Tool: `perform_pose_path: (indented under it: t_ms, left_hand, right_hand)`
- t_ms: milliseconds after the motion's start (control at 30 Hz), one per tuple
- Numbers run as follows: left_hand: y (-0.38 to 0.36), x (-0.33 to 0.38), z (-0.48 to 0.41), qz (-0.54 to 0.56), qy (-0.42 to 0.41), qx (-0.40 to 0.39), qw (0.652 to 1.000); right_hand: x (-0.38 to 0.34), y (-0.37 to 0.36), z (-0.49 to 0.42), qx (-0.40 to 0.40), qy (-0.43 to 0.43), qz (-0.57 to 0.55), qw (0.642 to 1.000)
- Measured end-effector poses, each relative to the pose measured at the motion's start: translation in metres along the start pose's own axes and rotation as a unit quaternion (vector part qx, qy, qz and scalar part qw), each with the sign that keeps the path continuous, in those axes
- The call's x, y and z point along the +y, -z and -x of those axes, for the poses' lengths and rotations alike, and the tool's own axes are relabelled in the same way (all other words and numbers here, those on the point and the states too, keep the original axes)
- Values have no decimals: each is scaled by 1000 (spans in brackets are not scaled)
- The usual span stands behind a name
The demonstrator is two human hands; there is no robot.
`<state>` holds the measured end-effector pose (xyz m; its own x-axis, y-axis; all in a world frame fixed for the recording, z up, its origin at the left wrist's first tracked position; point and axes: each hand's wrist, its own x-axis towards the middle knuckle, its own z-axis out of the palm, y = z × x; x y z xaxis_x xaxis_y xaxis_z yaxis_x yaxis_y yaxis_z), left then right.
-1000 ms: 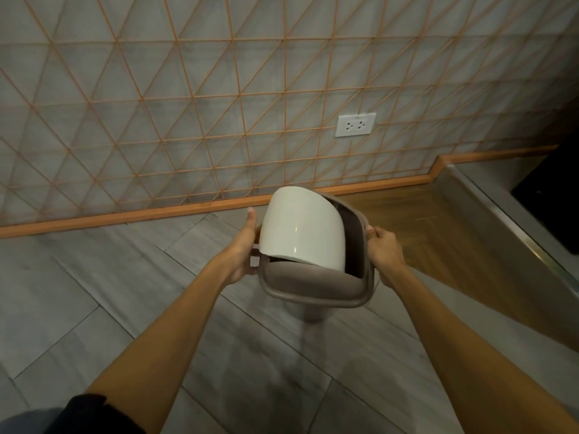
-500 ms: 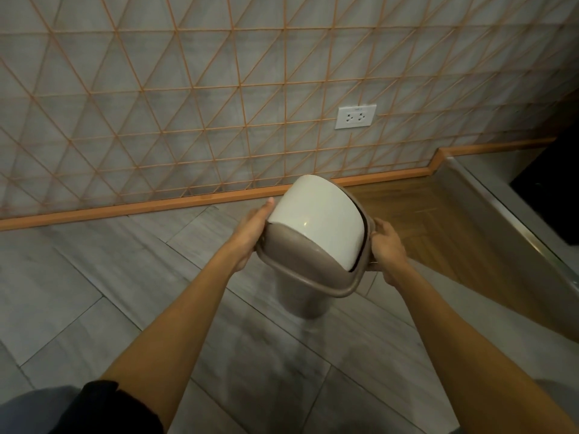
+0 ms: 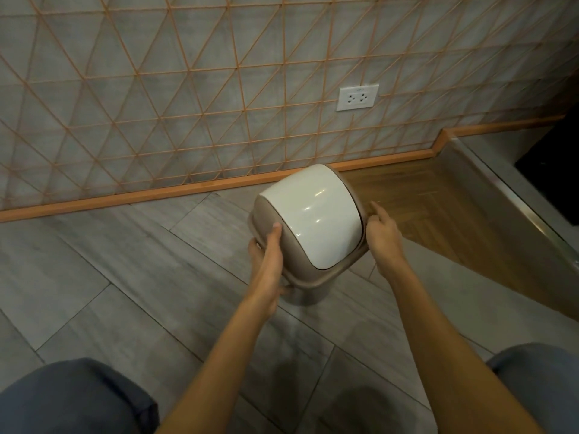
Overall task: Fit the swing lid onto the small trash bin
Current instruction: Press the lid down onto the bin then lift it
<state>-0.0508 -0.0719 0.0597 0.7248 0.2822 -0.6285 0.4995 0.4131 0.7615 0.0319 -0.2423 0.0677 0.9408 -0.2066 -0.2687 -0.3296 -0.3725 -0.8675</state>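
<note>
The swing lid (image 3: 313, 220) has a taupe frame and a glossy white flap, and it sits tilted on top of the small taupe trash bin (image 3: 305, 296). Only a little of the bin's body shows below the lid's rim, standing on the grey floor. My left hand (image 3: 269, 255) grips the lid's left rim with the thumb on top, near the flap. At the lid's right edge, my right hand (image 3: 382, 236) presses with fingers partly extended along the frame.
A tiled wall with an orange skirting board (image 3: 156, 195) runs behind the bin, carrying a white socket (image 3: 357, 97). A wooden floor patch (image 3: 438, 214) and a metal-edged step (image 3: 513, 202) lie to the right. My knees (image 3: 78, 399) show at the bottom.
The white flap has swung from tipped open to closed within the frame. The lid has come down lower over the bin, and both hands have shifted along its rim.
</note>
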Motion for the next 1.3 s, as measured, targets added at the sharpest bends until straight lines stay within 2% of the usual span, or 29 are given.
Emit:
perform_pose_path:
  t_ms: [100, 367, 500, 633, 733, 867, 1300]
  left_hand:
    - [-5, 6, -4, -21, -29, -2, 999]
    - [13, 34, -29, -167, -62, -27, 984]
    - [11, 22, -30, -164, -79, -10, 983]
    - [7, -14, -25, -178, -128, 0, 976]
    - [5, -33, -27, -202, -197, 12, 959]
    - [8, -40, -45, -195, -272, 23, 942]
    - [5, -5, -131, -216, -345, 58, 912]
  right_hand:
    - [5, -2, 4, -1, 21, 10, 1000]
    - [37, -11, 27, 32, 60, 38, 997]
    - [39, -8, 33, 9, 67, 12, 998]
    - [41, 0, 37, -115, 104, -27, 988]
    - [43, 2, 28, -144, 137, -30, 979]
    - [41, -6, 7, -153, 163, -10, 975]
    - [17, -45, -68, -128, 215, 24, 968]
